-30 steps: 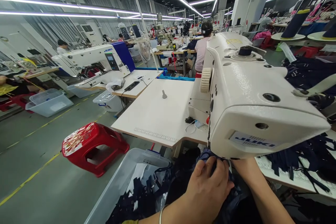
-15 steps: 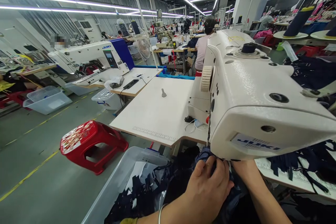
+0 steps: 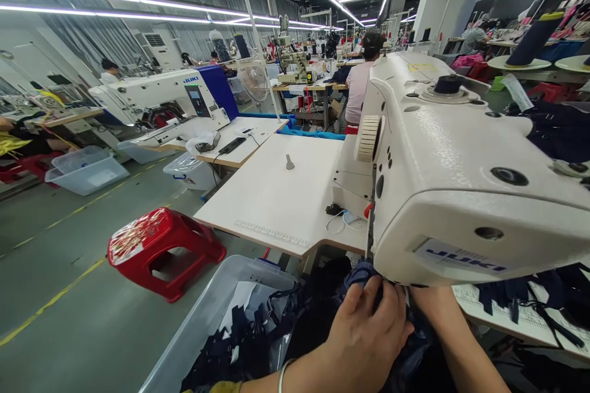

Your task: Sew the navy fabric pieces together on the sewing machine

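Observation:
My left hand (image 3: 371,322), with a bangle at the wrist, is closed on dark navy fabric (image 3: 361,274) right under the head of a white sewing machine (image 3: 479,196). Its fingers are bent and bunched against the cloth. Just to the right, my right hand (image 3: 431,302) reaches in beneath the same machine head, which hides its fingers. More of the navy cloth hangs below both hands, toward my lap. Needle and presser foot are out of sight behind the machine's casing.
A clear plastic bin (image 3: 198,325) of navy straps stands at my left, near a red stool (image 3: 163,252). The white worktable (image 3: 271,190) carries a small grey metal piece (image 3: 289,162). Navy straps (image 3: 530,295) lie at right. A person in pink (image 3: 357,89) sits ahead.
The view has shifted slightly, so the scene sits a little further right. Both hands keep nearly the same place at the fabric under the machine head.

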Demonstrator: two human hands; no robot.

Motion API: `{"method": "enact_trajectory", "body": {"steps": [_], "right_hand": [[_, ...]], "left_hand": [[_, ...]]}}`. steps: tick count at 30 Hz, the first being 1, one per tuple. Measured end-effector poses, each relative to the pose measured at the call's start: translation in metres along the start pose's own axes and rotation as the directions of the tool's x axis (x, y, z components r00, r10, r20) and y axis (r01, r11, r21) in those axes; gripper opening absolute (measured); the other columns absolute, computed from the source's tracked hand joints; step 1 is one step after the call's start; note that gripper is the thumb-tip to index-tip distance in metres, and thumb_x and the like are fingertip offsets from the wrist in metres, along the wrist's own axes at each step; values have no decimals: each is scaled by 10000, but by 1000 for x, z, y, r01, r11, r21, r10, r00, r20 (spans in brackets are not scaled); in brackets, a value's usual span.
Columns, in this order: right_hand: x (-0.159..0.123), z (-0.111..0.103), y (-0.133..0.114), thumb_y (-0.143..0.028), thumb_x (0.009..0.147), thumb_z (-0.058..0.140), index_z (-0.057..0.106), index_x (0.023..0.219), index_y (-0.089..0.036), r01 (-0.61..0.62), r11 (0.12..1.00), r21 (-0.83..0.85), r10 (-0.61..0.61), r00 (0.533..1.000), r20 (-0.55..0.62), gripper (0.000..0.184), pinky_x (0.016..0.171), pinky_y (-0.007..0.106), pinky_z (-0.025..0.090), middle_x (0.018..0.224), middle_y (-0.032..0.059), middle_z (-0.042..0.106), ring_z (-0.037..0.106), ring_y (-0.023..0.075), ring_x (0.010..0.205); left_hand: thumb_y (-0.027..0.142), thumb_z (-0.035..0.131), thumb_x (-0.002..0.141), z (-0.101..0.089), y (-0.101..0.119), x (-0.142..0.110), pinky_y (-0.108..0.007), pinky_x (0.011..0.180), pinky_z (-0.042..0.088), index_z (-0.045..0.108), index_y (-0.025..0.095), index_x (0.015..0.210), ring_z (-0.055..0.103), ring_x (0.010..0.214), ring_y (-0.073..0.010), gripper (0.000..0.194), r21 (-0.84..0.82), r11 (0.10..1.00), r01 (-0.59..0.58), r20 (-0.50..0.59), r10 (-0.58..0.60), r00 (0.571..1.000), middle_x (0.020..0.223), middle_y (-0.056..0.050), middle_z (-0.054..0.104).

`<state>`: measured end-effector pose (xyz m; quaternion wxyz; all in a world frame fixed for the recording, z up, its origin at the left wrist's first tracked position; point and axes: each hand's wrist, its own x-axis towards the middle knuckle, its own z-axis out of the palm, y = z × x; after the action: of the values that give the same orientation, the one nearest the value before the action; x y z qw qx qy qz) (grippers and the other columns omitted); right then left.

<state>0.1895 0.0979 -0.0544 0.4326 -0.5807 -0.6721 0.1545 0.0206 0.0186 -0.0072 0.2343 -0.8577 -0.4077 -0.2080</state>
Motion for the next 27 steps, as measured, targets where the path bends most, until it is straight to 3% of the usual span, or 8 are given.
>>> {"method": "enact_trajectory", "body": {"steps": [7, 14, 20, 24, 27], "right_hand": [[0, 0, -6, -277, 704, 535, 701, 704, -248, -9, 997, 81, 7, 999, 35, 169, 845, 485, 533, 747, 104, 746, 642, 377, 1022], [10, -4, -28, -268, 725, 546, 731, 910, -246, -17, 995, 94, 21, 999, -44, 263, 807, 433, 561, 921, 85, 752, 653, 328, 1016], [-1, -14, -47, -306, 852, 466, 669, 1104, -182, -115, 974, 193, 131, 989, -74, 346, 878, 373, 530, 1021, 107, 716, 632, 262, 1069], [-32, -30, -45, -508, 915, 419, 669, 1056, -195, -289, 902, 320, 273, 957, 96, 424, 934, 345, 487, 1120, 101, 685, 616, 248, 1075], [-61, -42, -39, -623, 861, 472, 698, 1008, -208, -447, 855, 264, 372, 882, 290, 495, 915, 325, 494, 1153, 91, 684, 615, 274, 1084]], "left_hand": [[411, 489, 959, 1, -2, 0, -326, 944, 310, 627, 196, 1208, 519, 1099, -207, 357, -9, 1000, 22, -24, -23, 999, 1210, -57, 599], [349, 474, 950, 15, -3, 2, -328, 887, 333, 690, 210, 1063, 581, 953, -181, 280, -124, 985, 118, -274, -148, 950, 1009, -35, 679], [400, 395, 988, 24, -6, 1, -352, 869, 342, 680, 228, 1055, 598, 931, -188, 340, -203, 973, 107, -255, -158, 954, 980, -21, 702], [401, 351, 1008, 28, -6, 1, -350, 862, 353, 682, 222, 1050, 599, 909, -189, 379, -188, 981, 58, -286, -111, 952, 964, -27, 702], [352, 269, 1035, 28, -6, 2, -337, 846, 367, 674, 215, 1071, 595, 908, -182, 428, -190, 982, 21, -282, -75, 956, 961, -16, 699]]}}
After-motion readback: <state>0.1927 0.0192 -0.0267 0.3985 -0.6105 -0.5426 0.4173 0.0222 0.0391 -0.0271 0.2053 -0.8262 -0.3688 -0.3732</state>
